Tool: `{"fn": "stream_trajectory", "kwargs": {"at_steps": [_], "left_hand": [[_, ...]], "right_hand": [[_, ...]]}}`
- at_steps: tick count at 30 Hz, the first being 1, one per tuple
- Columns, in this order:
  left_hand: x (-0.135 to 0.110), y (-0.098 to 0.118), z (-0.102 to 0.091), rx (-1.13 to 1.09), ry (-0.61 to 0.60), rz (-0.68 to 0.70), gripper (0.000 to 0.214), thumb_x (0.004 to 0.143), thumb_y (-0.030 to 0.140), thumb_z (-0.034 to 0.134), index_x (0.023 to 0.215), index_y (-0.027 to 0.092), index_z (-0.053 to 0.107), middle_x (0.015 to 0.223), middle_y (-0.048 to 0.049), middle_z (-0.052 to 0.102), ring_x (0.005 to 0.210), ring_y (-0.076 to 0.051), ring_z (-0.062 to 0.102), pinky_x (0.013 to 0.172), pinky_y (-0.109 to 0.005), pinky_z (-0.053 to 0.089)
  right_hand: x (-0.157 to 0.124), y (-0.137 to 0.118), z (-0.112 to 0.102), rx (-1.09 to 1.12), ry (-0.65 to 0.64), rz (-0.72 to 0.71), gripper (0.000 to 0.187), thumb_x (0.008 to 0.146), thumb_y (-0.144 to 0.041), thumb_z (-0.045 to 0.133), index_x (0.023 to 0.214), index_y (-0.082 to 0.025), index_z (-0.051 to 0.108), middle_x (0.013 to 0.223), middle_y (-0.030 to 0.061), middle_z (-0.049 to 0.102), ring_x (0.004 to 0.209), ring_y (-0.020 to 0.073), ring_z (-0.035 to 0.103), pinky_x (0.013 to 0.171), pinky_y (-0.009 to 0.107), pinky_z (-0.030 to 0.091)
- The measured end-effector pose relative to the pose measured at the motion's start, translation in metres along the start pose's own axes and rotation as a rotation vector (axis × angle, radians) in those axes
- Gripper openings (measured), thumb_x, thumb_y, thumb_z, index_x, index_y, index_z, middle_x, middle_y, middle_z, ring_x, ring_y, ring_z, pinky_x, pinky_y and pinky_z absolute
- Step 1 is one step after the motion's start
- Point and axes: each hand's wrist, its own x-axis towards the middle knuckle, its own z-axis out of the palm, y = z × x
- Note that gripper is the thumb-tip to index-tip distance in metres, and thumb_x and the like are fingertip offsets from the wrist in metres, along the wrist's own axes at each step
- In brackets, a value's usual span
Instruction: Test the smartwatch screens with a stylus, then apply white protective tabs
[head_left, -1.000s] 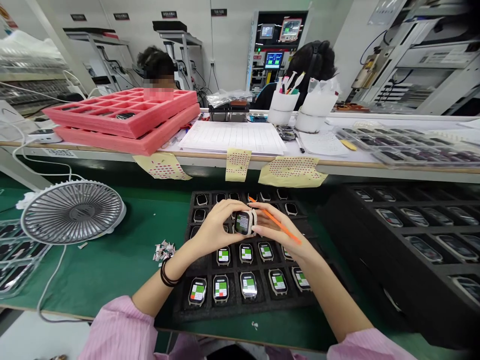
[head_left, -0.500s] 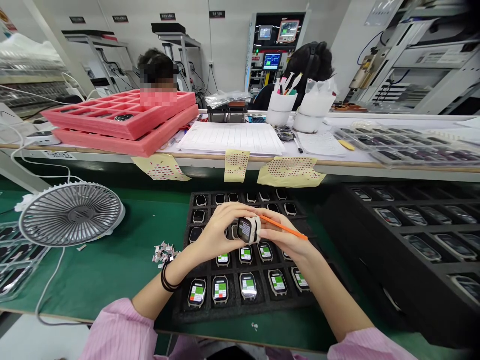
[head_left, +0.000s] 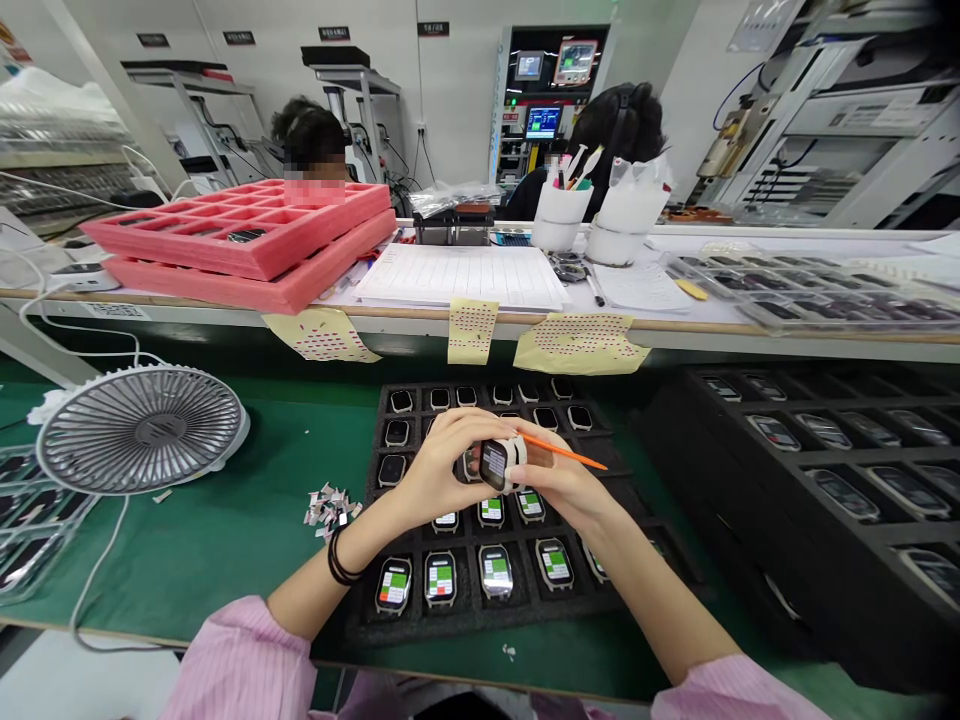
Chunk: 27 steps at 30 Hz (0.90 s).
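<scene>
On the green bench mat [head_left: 225, 570], a white desk fan [head_left: 140, 430] and a small pile of foil scraps [head_left: 328, 506] lie left of the person's left hand [head_left: 442, 468]. Its grip closes firmly around a smartwatch [head_left: 499, 465], screen uncovered, above a black foam tray [head_left: 352, 625] of lit watches. The right hand [head_left: 561, 490] braces the watch's far side, pinching a thin orange stick [head_left: 570, 453].

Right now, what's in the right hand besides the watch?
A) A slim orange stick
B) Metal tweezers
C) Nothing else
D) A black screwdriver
A: the right hand holds a slim orange stick in its fingers while it and the left hand grip the watch.
</scene>
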Motion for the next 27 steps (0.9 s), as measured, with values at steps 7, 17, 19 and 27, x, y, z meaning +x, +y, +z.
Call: {"fn": "stream_trajectory", "kwargs": {"at_steps": [7,17,19,27], "left_hand": [[0.001,0.001,-0.007,0.038,0.044,-0.051,0.039,0.074,0.019,0.076,0.11,0.021,0.061,0.108,-0.0094,0.071,0.113,-0.027,0.059,0.096,-0.046,0.049],[0.002,0.008,-0.011,-0.007,0.052,-0.064,0.041,0.074,0.016,0.075,0.111,0.02,0.059,0.111,-0.0097,0.07,0.104,-0.025,0.065,0.092,-0.041,0.049],[0.002,0.009,-0.011,-0.006,0.051,-0.058,0.041,0.073,0.015,0.076,0.111,0.02,0.059,0.111,-0.0098,0.07,0.104,-0.025,0.065,0.092,-0.041,0.049],[-0.001,0.007,-0.008,-0.023,0.066,-0.073,0.043,0.073,0.013,0.075,0.112,0.019,0.059,0.111,-0.0109,0.069,0.104,-0.024,0.066,0.09,-0.04,0.053]], "right_hand": [[-0.003,-0.011,-0.004,-0.105,0.076,-0.204,0.046,0.079,-0.037,0.074,0.123,-0.026,0.062,0.115,0.0069,0.072,0.107,0.0236,0.066,0.093,0.04,0.052],[-0.026,-0.02,0.001,-0.292,0.179,-0.671,0.036,0.098,-0.037,0.047,0.086,-0.023,0.077,0.071,0.0052,0.076,0.06,0.0191,0.069,0.052,0.033,0.057],[-0.026,-0.02,0.003,-0.308,0.182,-0.663,0.036,0.099,-0.035,0.046,0.086,-0.023,0.077,0.072,0.0045,0.075,0.061,0.018,0.069,0.054,0.032,0.057],[-0.028,-0.021,0.005,-0.477,0.21,-0.686,0.039,0.101,-0.035,0.041,0.085,-0.022,0.074,0.074,0.0054,0.074,0.065,0.0194,0.068,0.058,0.035,0.056]]}}
